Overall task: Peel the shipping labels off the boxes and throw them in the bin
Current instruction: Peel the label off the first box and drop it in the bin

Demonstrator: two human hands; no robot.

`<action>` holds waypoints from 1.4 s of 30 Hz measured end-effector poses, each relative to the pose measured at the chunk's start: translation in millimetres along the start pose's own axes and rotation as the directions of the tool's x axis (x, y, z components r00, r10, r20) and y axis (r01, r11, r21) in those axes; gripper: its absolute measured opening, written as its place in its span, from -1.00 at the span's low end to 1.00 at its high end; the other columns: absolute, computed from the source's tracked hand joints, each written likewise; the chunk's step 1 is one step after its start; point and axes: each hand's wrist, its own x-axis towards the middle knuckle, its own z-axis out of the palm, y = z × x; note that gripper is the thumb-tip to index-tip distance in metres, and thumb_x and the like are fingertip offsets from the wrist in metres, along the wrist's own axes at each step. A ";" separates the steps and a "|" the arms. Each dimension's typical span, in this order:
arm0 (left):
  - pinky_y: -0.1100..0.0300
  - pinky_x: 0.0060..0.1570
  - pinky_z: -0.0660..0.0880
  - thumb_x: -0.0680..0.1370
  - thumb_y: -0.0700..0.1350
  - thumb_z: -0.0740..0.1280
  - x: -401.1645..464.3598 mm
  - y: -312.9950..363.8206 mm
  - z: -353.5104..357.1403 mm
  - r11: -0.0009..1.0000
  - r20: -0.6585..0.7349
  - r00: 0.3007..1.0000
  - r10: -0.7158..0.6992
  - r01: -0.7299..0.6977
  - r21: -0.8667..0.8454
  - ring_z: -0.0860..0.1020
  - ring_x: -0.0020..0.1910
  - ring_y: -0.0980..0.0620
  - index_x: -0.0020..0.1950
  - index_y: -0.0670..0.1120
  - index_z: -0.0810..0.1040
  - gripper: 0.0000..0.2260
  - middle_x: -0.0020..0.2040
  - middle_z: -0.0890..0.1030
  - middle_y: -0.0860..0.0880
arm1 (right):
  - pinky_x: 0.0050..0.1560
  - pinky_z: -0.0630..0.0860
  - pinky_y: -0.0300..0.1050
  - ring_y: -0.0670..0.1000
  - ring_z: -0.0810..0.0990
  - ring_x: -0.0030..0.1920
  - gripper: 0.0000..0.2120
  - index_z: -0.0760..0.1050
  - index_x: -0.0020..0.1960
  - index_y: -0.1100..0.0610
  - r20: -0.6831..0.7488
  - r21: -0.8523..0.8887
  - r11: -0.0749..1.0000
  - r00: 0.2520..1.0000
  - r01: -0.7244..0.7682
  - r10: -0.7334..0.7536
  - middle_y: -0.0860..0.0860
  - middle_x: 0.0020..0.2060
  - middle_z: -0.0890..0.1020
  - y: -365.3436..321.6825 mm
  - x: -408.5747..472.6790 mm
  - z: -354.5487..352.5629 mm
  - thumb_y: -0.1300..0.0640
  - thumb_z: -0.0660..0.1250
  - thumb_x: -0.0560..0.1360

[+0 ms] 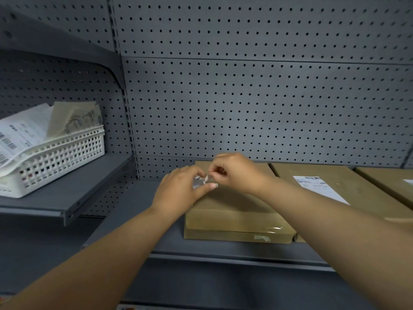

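white basket [67,153] on the left shelf [93,182], holding peeled labels [29,130]. my left hand [178,189] and right hand [237,173] meet over the far left corner of the nearest box [234,211], fingers of both pinched on a small crumpled label scrap [199,181]. beside it to the right, a second box [348,198] with its label [317,187] intact. a third box [391,182] at the right edge.
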 end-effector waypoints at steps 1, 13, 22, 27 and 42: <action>0.05 0.06 0.43 0.42 0.23 0.31 0.9 -1.1 -0.5 0.999 0.003 1.000 0.015 -0.015 0.034 0.51 0.05 -0.01 0.03 0.01 0.54 -0.65 0.03 0.60 0.01 | -0.11 0.51 -0.11 -0.08 0.49 -0.22 -0.91 0.61 -0.13 0.18 -0.005 0.049 0.999 1.000 -0.018 0.018 -0.10 -0.25 0.52 1.9 -0.1 2.4 0.20 0.33 0.47; 0.10 -0.23 0.24 0.51 -0.11 0.20 11.3 -27.0 -21.5 0.770 -0.039 0.984 0.174 -0.111 0.629 0.42 -0.24 -0.08 -0.14 -0.10 0.47 -0.90 -0.22 0.56 -0.09 | 0.01 0.47 -0.07 0.16 0.56 0.03 -0.76 0.54 0.02 0.22 0.155 -0.160 0.897 0.887 -0.413 0.435 0.17 0.02 0.58 8.8 1.1 48.7 0.08 0.19 0.56; 0.12 -0.21 0.22 0.48 -0.16 0.16 13.9 -47.5 -20.6 0.676 0.059 0.993 0.107 -0.116 0.728 0.49 -0.18 -0.09 -0.10 -0.11 0.50 -0.86 -0.16 0.58 -0.08 | 0.08 0.47 -0.10 0.09 0.54 0.00 -0.86 0.54 -0.07 0.18 0.209 -0.143 0.955 0.936 -0.258 0.284 0.08 -0.06 0.56 33.1 -8.7 38.8 0.15 0.24 0.48; 0.13 -0.20 0.25 0.49 -0.15 0.15 20.6 -52.1 -16.8 0.675 0.068 0.988 0.139 -0.145 0.723 0.50 -0.17 -0.09 -0.15 -0.12 0.53 -0.82 -0.17 0.60 -0.09 | 0.10 0.47 -0.09 0.09 0.52 0.01 -0.82 0.55 -0.03 0.21 0.149 -0.074 0.983 0.973 -0.167 0.177 0.12 -0.03 0.57 4.7 5.8 60.0 0.18 0.19 0.50; 0.10 -0.27 0.41 0.54 -0.02 0.24 33.0 -54.5 -5.4 0.710 0.023 0.965 0.261 -0.208 0.672 0.55 -0.29 -0.12 -0.21 -0.12 0.55 -0.77 -0.27 0.61 -0.10 | -0.11 0.35 -0.25 -0.07 0.46 -0.15 -0.95 0.52 -0.15 0.09 0.231 0.057 0.998 0.973 -0.012 -0.001 -0.06 -0.18 0.46 -1.8 -5.4 62.2 0.16 0.28 0.43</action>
